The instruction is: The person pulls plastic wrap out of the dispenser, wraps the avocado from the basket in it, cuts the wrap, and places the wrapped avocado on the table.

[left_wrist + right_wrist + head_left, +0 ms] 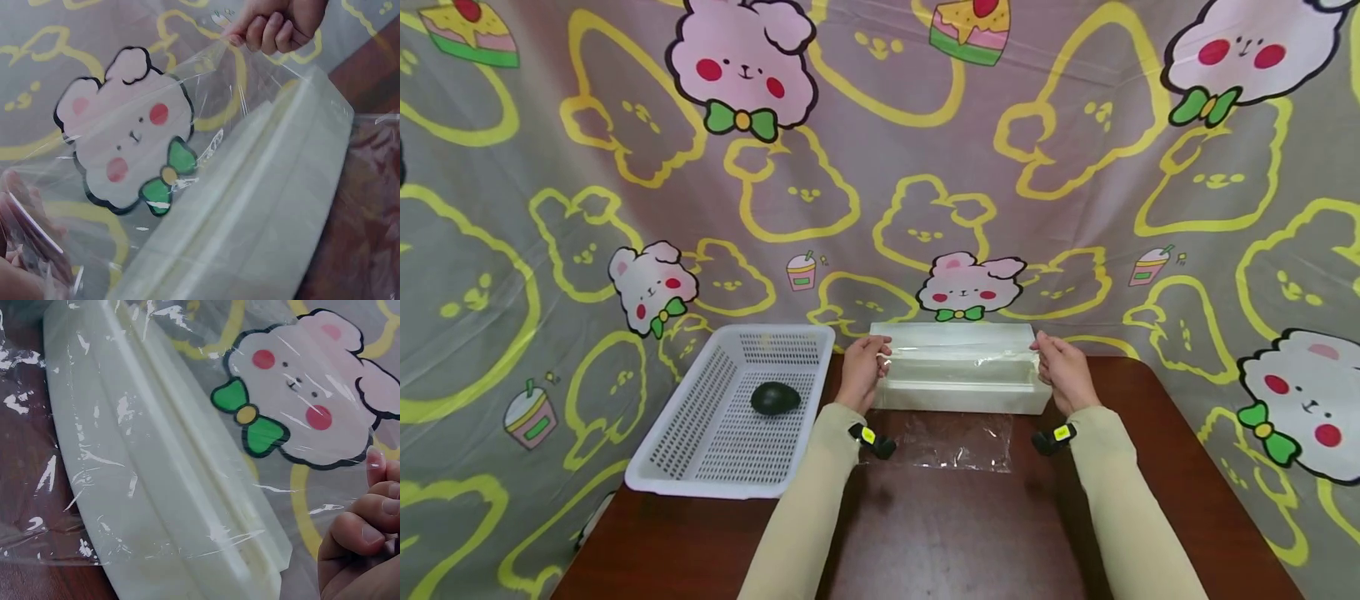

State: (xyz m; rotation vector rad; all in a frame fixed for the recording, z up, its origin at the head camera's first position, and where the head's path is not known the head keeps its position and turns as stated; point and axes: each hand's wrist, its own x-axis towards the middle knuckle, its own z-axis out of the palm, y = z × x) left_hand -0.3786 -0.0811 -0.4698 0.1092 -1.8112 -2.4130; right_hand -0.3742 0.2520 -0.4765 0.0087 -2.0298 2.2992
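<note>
A clear sheet of cling film (pixel 955 442) stretches across a long pale box (pixel 962 400), and part of it lies on the table before the box. My left hand (pixel 862 371) grips the film at the box's left end. At the right end, my right hand (pixel 1066 371) pinches the film's other side between thumb and curled fingers. In the left wrist view the film (pixel 187 81) is held taut above the box from hand to hand. The right wrist view shows the film (pixel 100 456) covering the box's front; my right hand (pixel 365 537) is partly cut off.
Left of the box stands a white perforated plastic basket (pixel 730 485) with a dark green avocado (pixel 775 398) inside. Everything sits on a dark brown table (pixel 955 533). A patterned cloth (pixel 865 150) hangs right behind the box and around the table's sides.
</note>
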